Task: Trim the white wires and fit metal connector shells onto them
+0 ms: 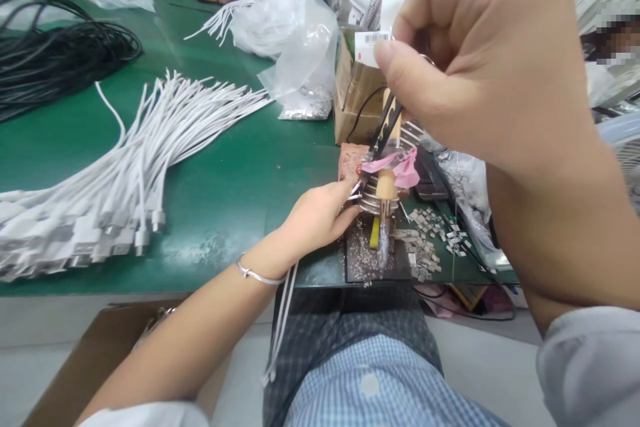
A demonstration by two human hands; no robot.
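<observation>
My left hand (pixel 325 213) is closed on a white cable (pixel 283 320), whose doubled length hangs below the wrist past the table edge. Its fingertips are beside a metal coil stand (pixel 371 201). My right hand (pixel 465 60) is raised close to the camera, with thumb and fingers pinched. From it, slim black tweezers (pixel 386 125) slant down towards the left fingertips; their tips are too blurred to make out. A soldering iron (pixel 386 185) with a wooden handle and pink cloth tied round it points downward at the coil. Small metal connectors (pixel 425 240) lie to its right.
A bundle of white cables (pixel 145 147) spreads across the green table (pixel 225 213) at left, with black cables (pixel 55 53) behind. A clear plastic bag (pixel 305 47) and a cardboard box (pixel 357 93) stand further back. A reddish sponge-like block (pixel 350 159) is near the coil.
</observation>
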